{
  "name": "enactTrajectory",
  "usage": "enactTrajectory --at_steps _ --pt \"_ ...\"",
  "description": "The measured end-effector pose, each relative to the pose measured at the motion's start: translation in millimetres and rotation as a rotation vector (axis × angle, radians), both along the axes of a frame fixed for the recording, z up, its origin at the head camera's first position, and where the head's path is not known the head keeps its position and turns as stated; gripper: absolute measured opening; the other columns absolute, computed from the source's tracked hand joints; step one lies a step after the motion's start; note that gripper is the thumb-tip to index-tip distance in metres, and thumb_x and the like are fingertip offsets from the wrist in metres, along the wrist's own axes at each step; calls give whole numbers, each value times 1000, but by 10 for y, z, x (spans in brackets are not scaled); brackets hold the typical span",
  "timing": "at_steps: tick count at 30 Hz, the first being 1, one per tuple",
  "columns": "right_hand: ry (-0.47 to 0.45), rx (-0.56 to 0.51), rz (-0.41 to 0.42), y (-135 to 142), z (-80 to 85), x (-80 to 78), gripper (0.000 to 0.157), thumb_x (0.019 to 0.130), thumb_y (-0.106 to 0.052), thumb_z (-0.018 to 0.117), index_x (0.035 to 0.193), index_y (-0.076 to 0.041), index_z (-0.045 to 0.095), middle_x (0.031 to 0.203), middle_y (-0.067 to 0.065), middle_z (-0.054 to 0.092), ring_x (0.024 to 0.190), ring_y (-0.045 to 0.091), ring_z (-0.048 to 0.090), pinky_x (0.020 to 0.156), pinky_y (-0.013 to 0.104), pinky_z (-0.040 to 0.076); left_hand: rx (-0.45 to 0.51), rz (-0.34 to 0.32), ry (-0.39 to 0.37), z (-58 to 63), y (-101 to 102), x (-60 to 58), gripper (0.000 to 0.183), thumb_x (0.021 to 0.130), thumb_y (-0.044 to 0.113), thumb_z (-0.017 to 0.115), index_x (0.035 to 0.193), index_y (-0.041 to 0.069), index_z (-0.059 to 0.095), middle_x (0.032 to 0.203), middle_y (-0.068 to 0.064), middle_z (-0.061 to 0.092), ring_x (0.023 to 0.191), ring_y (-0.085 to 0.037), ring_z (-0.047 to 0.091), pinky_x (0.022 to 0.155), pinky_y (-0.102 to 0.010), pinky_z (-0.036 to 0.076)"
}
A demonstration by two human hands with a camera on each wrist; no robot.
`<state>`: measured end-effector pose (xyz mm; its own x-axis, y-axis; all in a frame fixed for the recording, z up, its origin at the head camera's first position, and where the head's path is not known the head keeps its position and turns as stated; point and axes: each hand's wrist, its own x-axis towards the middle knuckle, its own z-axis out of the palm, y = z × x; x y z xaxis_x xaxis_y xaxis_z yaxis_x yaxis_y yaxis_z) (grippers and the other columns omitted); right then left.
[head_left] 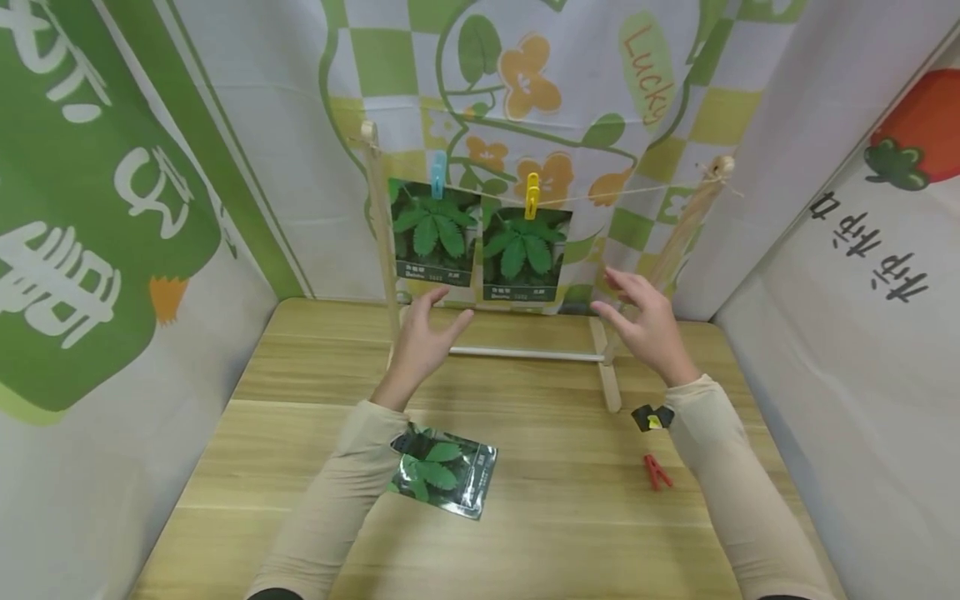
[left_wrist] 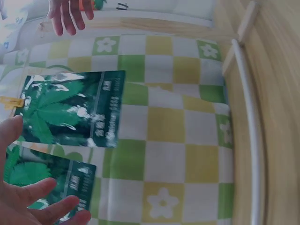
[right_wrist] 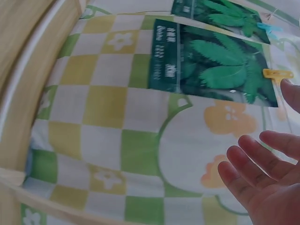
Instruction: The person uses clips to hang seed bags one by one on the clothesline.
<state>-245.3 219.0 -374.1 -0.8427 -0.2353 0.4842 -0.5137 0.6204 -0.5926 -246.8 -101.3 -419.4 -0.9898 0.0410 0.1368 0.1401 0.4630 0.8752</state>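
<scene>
Left hand (head_left: 422, 337) wide, near left packet (head_left: 433, 237); right hand (head_left: 645, 325) wide, near right packet (head_left: 523, 257). Both hang on string (head_left: 637, 192); third packet (head_left: 442, 473) lies on table (head_left: 570, 517).

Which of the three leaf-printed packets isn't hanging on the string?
The leaf-printed packet lying on the tabletop beside the left sleeve. The other two hang from the string: one packet under a blue clothespin, another packet under a yellow clothespin.
</scene>
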Motion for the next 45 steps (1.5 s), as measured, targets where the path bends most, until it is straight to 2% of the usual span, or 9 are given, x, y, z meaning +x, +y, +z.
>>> enactTrajectory --at_steps 8,15,23,30,36,39,42,45 --pt "-56 -12 -22 77 -213 58 53 89 -8 69 136 6 50 126 28 58 115 40 56 97 52 49 -50 27 -57 -142 -126 43 72 90 50 64 145 9 40 151 -15 40 140 -34 37 115 -54 31" --pt "-57 -15 -41 119 -330 94 53 87 -9 71 135 6 51 125 26 59 115 37 57 96 46 49 -62 20 -25 -206 -168 29 69 90 50 63 143 10 43 148 -16 42 138 -35 39 114 -55 32" --pt "-112 -51 -48 207 -464 143 52 91 -11 68 136 6 50 126 27 58 115 39 56 97 54 48 -72 -32 -41 -321 -215 37 71 90 47 66 145 10 41 152 -16 38 142 -36 34 116 -57 28" --pt "-140 -61 -80 314 -556 220 50 91 -8 67 136 7 49 125 27 57 115 40 55 95 54 47 -83 -57 -73 -430 -255 78 74 89 46 67 147 9 38 153 -15 37 142 -36 33 116 -57 28" --pt "-158 -60 -112 386 -642 255 49 92 -9 66 135 8 50 125 28 57 114 40 55 96 55 47 -59 -66 -49 -495 -283 105 75 87 49 68 146 10 40 151 -13 39 141 -36 34 115 -59 28" --pt "-184 -49 -123 434 -701 287 50 93 -11 65 136 8 48 127 28 56 116 41 54 95 52 47 -63 -83 -54 -523 -287 124 79 85 52 69 146 11 40 152 -14 39 141 -36 34 115 -58 29" --pt "-203 -35 -139 483 -770 333 49 94 -13 65 135 9 49 128 28 56 116 40 54 95 43 48 -85 -112 -78 -568 -288 138 82 85 52 70 148 11 37 154 -15 36 142 -37 34 115 -58 29" --pt "-228 -30 -154 529 -843 381 51 93 -13 65 136 8 48 128 28 56 116 41 54 96 45 48 -107 -135 -97 -618 -285 143 83 85 49 70 149 8 34 155 -17 34 142 -38 33 115 -59 29"
